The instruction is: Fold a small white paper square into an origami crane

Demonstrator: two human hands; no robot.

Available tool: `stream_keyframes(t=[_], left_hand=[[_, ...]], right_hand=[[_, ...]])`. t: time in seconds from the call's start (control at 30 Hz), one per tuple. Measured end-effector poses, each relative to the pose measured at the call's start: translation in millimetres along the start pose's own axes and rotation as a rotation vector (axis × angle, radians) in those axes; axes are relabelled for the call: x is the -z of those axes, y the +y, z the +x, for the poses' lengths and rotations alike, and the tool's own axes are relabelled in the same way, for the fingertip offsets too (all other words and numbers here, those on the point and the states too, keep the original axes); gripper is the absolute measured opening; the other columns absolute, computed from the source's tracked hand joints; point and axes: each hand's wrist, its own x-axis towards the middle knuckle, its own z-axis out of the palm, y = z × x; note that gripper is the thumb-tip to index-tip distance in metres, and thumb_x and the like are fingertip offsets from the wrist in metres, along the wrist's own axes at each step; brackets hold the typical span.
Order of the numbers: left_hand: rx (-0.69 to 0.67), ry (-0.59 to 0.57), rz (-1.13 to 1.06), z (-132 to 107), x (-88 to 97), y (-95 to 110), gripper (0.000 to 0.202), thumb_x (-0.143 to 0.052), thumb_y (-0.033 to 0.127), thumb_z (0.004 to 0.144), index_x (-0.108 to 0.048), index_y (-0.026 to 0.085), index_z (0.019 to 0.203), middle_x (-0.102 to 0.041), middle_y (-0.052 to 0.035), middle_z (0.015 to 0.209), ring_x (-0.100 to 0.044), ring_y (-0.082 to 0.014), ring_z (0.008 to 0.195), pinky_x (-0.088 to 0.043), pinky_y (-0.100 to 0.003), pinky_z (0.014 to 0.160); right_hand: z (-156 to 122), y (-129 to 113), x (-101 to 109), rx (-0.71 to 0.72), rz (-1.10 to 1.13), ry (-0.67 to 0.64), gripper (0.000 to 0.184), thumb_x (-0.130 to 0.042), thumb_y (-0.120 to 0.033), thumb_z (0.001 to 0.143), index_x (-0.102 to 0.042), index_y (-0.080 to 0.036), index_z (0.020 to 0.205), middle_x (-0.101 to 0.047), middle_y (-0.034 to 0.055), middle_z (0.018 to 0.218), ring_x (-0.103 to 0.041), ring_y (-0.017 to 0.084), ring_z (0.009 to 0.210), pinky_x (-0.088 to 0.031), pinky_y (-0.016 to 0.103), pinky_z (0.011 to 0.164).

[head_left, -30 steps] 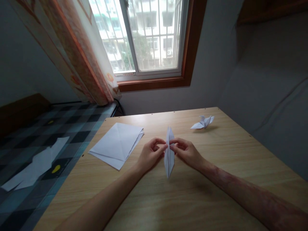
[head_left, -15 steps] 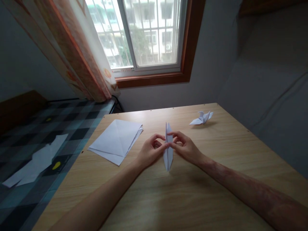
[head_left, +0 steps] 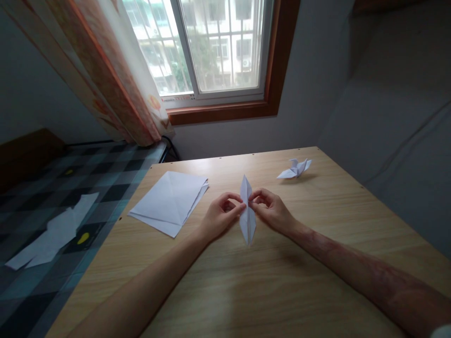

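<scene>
A narrow, pointed piece of folded white paper (head_left: 247, 220) stands almost upright over the middle of the wooden table (head_left: 268, 281). My left hand (head_left: 220, 219) pinches its left edge with thumb and forefinger. My right hand (head_left: 271, 212) pinches its right edge at the same height. Both hands meet at the paper's middle, with its tips sticking out above and below the fingers.
A stack of creased white sheets (head_left: 171, 202) lies on the table's left part. A finished white paper bird (head_left: 295, 169) sits at the far right. Left of the table is a checked bed cover (head_left: 52, 197) with paper scraps (head_left: 52, 237). A window and curtain stand behind.
The folded paper has turned slightly in my fingers and now shows a wider, diamond-like face. Both hands keep their pinch and have barely shifted.
</scene>
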Motion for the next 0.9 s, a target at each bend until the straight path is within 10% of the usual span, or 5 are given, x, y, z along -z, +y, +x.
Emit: stream_keyframes(t=[0.3,0.63,0.9], left_hand=[[-0.003,0.040,-0.058,-1.7,-4.9,1.2,0.051,-0.095,0.053,0.084,-0.058,0.019,0.094,-0.057,0.0084,0.062,-0.046,-0.0056,0.051,-0.027,-0.018,0.050],[-0.068,0.004,-0.152,1.2,-1.4,-8.3,0.055,-0.093,0.046,0.088,-0.057,0.022,0.122,-0.075,-0.0018,0.100,-0.070,-0.0114,0.073,-0.053,-0.022,0.066],[-0.034,-0.035,-0.002,-2.6,0.1,-2.9,0.043,-0.087,0.051,0.094,-0.072,0.017,0.116,-0.073,-0.0008,0.080,-0.064,-0.0119,0.066,-0.044,-0.022,0.060]], right_hand=[[-4.2,-1.0,0.2,-0.029,0.090,-0.087,0.035,-0.079,-0.052,0.099,-0.071,-0.023,0.117,-0.079,0.0042,0.097,-0.072,0.020,0.084,-0.054,0.030,0.072],[1.5,3.9,-2.4,-0.119,0.283,-0.065,0.055,-0.089,-0.055,0.090,-0.054,-0.028,0.123,-0.081,-0.0009,0.084,-0.074,0.019,0.069,-0.052,0.027,0.061],[2.7,7.4,-2.9,-0.043,0.294,-0.052,0.047,-0.088,-0.047,0.093,-0.058,-0.029,0.124,-0.079,-0.0008,0.096,-0.073,0.017,0.074,-0.053,0.027,0.064]])
